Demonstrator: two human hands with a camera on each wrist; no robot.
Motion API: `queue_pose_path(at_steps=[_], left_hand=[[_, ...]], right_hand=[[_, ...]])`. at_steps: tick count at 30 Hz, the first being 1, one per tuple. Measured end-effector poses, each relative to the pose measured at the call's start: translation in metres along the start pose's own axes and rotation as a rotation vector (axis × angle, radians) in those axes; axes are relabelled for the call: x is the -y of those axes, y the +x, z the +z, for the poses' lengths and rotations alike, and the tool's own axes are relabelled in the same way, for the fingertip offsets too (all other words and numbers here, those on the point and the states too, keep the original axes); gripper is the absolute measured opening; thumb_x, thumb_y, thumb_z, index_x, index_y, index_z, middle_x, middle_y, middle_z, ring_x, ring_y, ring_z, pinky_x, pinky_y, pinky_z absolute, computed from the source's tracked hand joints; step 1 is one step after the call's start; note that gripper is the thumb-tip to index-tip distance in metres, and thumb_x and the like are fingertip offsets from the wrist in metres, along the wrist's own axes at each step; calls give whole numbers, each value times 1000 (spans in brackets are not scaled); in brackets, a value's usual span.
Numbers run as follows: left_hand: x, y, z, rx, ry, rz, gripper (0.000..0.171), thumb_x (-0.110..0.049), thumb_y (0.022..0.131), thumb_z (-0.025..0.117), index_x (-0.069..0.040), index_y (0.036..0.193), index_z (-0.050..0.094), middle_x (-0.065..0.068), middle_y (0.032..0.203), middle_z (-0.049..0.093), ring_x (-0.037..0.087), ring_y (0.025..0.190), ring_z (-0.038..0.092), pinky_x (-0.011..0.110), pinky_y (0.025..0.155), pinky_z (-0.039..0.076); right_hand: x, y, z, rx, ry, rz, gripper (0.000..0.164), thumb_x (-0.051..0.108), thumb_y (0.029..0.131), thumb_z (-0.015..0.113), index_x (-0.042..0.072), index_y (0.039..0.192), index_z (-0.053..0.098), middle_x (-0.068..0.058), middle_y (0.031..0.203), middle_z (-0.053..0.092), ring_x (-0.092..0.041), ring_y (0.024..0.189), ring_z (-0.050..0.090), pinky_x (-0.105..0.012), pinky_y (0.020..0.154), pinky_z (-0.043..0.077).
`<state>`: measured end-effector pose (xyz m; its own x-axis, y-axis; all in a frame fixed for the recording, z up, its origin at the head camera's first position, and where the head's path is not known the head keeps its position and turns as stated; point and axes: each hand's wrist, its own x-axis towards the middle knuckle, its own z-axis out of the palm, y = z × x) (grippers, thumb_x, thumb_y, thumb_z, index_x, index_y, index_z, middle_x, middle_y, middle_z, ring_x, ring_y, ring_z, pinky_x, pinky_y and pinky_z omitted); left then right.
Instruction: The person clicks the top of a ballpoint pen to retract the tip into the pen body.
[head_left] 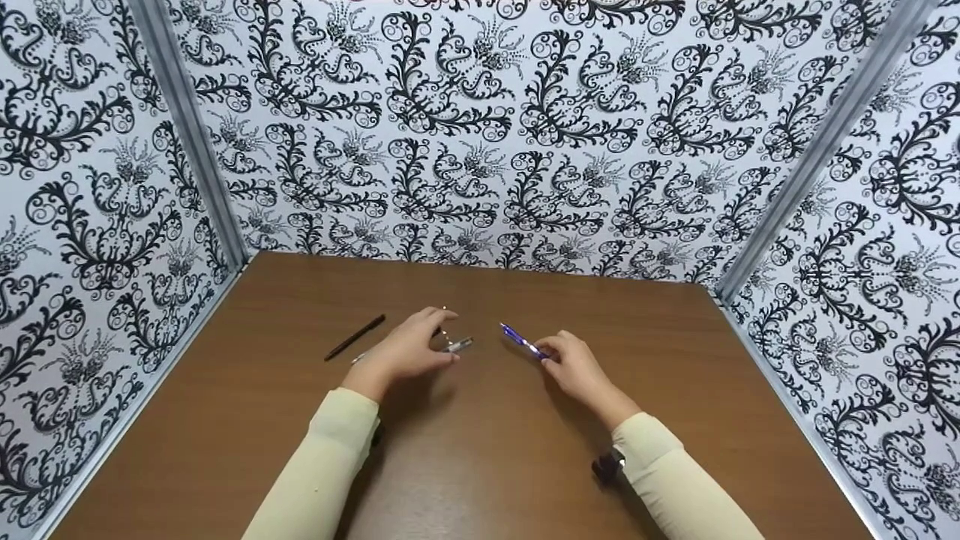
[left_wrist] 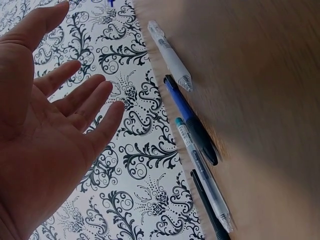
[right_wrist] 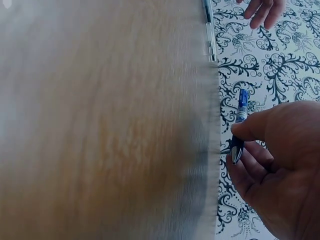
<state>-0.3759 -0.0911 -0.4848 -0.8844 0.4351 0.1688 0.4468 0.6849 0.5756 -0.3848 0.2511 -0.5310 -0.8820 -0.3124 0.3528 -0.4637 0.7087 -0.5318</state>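
Between thumb and fingers my right hand (head_left: pixel 577 367) pinches a blue pen (head_left: pixel 519 337), its far end pointing up and left over the table. In the right wrist view that pen (right_wrist: pixel 241 112) shows a dark lower part with a silvery tip. My left hand (head_left: pixel 409 345) hovers over other pens with its fingers spread, holding nothing. Beneath it, the left wrist view shows a white pen (left_wrist: pixel 172 59), a blue pen with a black grip (left_wrist: pixel 185 110), a clear pen with a teal end (left_wrist: pixel 202 172) and a black pen (left_wrist: pixel 207 205) in a row.
The brown wooden table (head_left: pixel 480 465) reaches back to a wall (head_left: pixel 480 150) covered in black-and-white scroll pattern. Similar panels stand on both sides, with metal posts (head_left: pixel 199 135) at the corners. A black device (head_left: pixel 607 466) is worn at the right wrist.
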Motion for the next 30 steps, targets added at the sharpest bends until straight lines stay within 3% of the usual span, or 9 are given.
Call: queue_pose_path(at_steps=[10, 18, 30], left_hand=[[-2, 0, 0, -5, -9, 10, 79, -31, 95, 87, -11, 162, 52, 14, 165, 50, 34, 152, 48, 53, 126, 40], [-3, 2, 0, 0, 2, 22, 82, -34, 94, 88, -15, 165, 50, 11, 165, 51, 32, 151, 49, 51, 125, 40], [-3, 3, 3, -1, 5, 30, 77, -32, 95, 89, -14, 162, 53, 14, 163, 52, 35, 149, 51, 52, 124, 42]], right_hand=[[-4, 4, 4, 16, -24, 14, 23, -12, 92, 77, 0, 111, 83, -7, 92, 65, -23, 87, 63, -43, 81, 56], [-5, 5, 7, 29, -31, 30, 23, -11, 93, 78, 1, 111, 83, -9, 93, 66, -23, 88, 63, -44, 82, 55], [-2, 5, 11, 67, -75, 57, 23, -7, 95, 79, 4, 114, 84, -4, 96, 66, -22, 91, 62, -46, 85, 55]])
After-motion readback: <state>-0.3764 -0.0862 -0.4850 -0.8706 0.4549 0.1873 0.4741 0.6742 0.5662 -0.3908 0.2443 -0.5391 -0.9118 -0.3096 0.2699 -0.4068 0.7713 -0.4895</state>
